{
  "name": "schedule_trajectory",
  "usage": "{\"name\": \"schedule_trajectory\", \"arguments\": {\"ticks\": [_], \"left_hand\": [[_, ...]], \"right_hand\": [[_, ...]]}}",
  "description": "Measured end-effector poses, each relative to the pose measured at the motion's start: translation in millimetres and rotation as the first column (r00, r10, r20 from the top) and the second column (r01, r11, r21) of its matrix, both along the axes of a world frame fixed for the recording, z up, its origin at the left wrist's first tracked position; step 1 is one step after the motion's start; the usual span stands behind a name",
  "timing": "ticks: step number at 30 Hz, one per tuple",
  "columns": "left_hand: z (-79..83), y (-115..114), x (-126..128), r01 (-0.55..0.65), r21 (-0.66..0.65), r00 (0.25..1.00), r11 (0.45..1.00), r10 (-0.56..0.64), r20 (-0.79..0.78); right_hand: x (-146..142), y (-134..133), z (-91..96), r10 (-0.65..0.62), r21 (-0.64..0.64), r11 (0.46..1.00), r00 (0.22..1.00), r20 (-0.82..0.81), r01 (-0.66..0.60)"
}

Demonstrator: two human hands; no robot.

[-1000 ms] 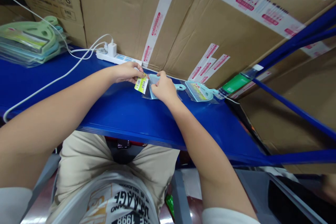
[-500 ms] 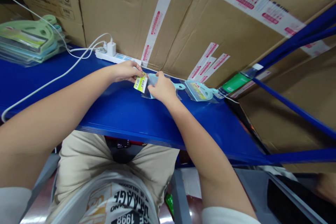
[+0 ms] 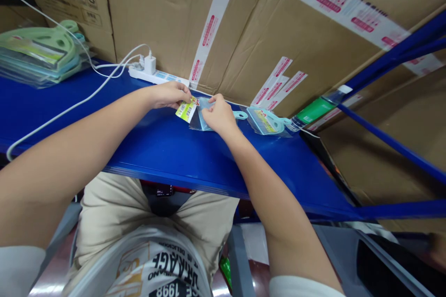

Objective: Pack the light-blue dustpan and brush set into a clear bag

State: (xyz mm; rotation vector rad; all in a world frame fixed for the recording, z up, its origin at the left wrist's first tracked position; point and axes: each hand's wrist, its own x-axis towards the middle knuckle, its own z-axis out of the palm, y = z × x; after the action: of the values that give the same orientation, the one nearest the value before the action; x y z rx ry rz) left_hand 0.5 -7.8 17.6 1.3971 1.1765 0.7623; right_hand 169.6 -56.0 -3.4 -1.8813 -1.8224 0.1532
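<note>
My left hand (image 3: 171, 95) pinches a yellow-green and white label card (image 3: 186, 110) between thumb and fingers. The card's lower part hangs out at the left end of a light-blue mini dustpan (image 3: 202, 119) in clear plastic. Closed over that dustpan, my right hand (image 3: 221, 114) hides its middle; the handle with a hole (image 3: 241, 115) sticks out on the right. Just beyond lies a second bagged light-blue dustpan (image 3: 265, 120) with a yellow-green card showing through the plastic.
Green and blue bagged dustpans (image 3: 38, 53) lie stacked at the left. A white power strip (image 3: 158, 76) with plugs and cables runs along tall cardboard boxes (image 3: 156, 14). A green-labelled bottle (image 3: 317, 109) lies at the right end of the blue shelf (image 3: 167, 141), near a blue frame.
The label card has tilted and shifted slightly left, away from the dustpan. My right hand keeps its hold, and the view has moved a little.
</note>
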Motion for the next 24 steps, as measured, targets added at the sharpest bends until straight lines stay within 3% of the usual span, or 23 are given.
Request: {"name": "schedule_trajectory", "arguments": {"ticks": [6, 13, 24], "left_hand": [[-2.9, 3, -3, 0.155, -0.099, 0.987, 0.983, -0.159, -0.037], [-12.5, 10, -5, 0.302, -0.081, 0.953, 0.95, -0.299, 0.04], [-22.6, 11, 3, 0.333, -0.02, 0.941, 0.943, -0.33, 0.075]], "right_hand": [[4, 7, -2.1, 0.026, -0.008, 1.0, 0.987, -0.16, -0.028], [3, 9, 1.3, -0.006, -0.068, 0.998, 0.957, -0.29, -0.014], [10, 27, -13.4, 0.021, -0.069, 0.996, 0.909, -0.417, -0.054]]}}
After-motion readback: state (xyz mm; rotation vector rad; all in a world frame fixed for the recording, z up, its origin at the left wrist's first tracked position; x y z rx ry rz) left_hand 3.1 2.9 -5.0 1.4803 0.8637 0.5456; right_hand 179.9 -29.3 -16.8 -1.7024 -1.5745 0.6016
